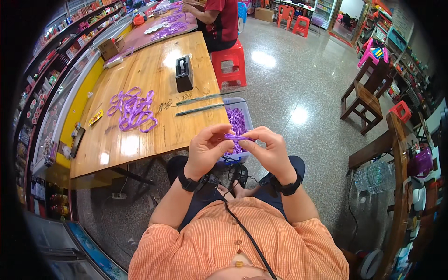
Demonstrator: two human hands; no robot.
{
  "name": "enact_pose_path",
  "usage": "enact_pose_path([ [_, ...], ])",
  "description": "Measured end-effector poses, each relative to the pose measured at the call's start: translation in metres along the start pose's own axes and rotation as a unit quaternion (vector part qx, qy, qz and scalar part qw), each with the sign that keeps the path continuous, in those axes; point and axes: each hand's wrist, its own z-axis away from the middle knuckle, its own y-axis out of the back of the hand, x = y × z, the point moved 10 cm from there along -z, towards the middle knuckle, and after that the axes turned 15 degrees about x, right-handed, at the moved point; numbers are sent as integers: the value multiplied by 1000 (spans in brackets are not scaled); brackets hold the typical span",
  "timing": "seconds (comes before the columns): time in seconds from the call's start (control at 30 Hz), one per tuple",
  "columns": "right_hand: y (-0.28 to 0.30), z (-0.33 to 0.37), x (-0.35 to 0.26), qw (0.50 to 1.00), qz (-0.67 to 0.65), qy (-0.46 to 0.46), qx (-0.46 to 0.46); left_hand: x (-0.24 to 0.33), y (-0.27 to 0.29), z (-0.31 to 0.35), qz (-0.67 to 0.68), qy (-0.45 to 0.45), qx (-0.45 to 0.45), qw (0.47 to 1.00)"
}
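Note:
Between my two hands, in front of my chest, is a small folded bundle of purple ribbon [239, 137]. My left hand [209, 143] pinches its left end between thumb and fingers. At the other end, my right hand [267, 147] pinches it the same way. Below and behind my hands, a pale plastic bin [247, 112] holds many purple ribbon pieces [237, 120], partly hidden by my fingers. On the wooden table [158, 70] to the left lies a loose tangle of purple ribbon [134, 109].
Two dark thin rods [200, 111] jut past the table's right edge above the bin. A black box-shaped holder [184, 73] stands behind them. Farther off, a person in red [221, 21] sits on a red stool [229, 63]. A wooden chair [366, 95] stands to the right.

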Motion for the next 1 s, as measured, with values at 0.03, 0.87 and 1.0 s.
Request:
enact_pose_path([
  [0.03,0,2,1,1000,0,-1,0,-1,0,2,0,1,1,1000],
  [0.87,-15,59,198,945,6,-312,-98,8,116,3,-243,17,140,960],
  [1.0,-17,37,274,957,16,-290,-2,81,167,-44,-456,-114,179,864],
])
